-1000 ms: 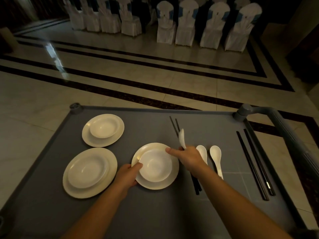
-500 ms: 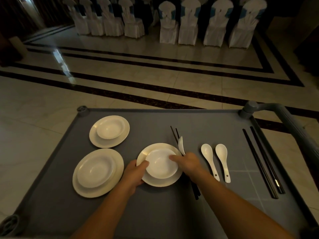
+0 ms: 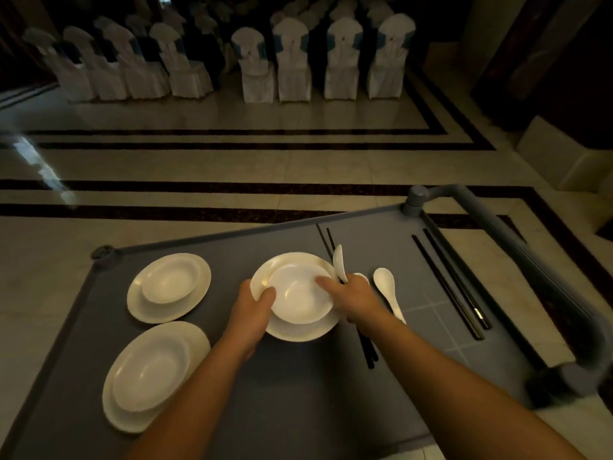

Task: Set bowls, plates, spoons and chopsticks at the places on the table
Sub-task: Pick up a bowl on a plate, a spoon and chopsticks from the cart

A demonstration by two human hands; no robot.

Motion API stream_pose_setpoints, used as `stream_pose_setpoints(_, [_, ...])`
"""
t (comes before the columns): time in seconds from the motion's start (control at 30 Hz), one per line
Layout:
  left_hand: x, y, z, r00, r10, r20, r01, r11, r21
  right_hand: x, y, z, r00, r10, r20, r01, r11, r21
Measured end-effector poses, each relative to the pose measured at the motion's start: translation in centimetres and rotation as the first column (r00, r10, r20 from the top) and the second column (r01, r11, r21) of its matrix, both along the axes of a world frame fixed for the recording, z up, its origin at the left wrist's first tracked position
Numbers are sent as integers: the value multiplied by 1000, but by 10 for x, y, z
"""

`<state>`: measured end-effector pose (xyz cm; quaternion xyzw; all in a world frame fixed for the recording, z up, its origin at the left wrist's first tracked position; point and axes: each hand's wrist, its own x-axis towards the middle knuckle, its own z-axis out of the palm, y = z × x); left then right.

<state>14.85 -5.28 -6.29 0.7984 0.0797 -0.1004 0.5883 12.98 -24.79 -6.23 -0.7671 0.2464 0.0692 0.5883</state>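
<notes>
A white bowl rests on a white plate above the middle of a grey cart top. My left hand grips the plate's left rim, thumb on the bowl edge. My right hand holds the set's right side while pinching a white spoon and a pair of black chopsticks. Two more plate-and-bowl sets lie at the far left and the near left. Another spoon lies right of my hand, and a third spoon is mostly hidden behind it.
Black chopsticks lie along the cart's right side beside its grey handle bar. Beyond the cart is polished floor with dark stripes. Rows of white-covered chairs stand at the back.
The view has swung so the cart sits tilted and lower right. Both hands keep their hold on the plate and bowl, which now appear raised and farther from me. The spoon and chopsticks stay in my right hand.
</notes>
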Motion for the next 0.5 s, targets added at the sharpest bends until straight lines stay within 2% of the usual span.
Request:
stream_pose_setpoints(0.13, [10, -24, 19, 992, -127, 22, 129, 989, -72, -10, -14, 24, 986, -167, 15, 167, 986, 2])
stream_pose_setpoints(0.27, [13, -56, 39, 963, -268, 39, 271, 957, -106, -38, -32, 46, 935, -350, 55, 348, 937, 39])
stream_pose_setpoints(0.37, [3, -83, 51, 920, -389, 53, 393, 908, -145, -71, -45, 59, 880, -470, 73, 471, 882, -6])
stream_pose_setpoints(0.5, [-24, -124, 64, 844, -535, 51, 537, 837, -108, -121, -67, 74, 767, -638, 64, 641, 767, -34])
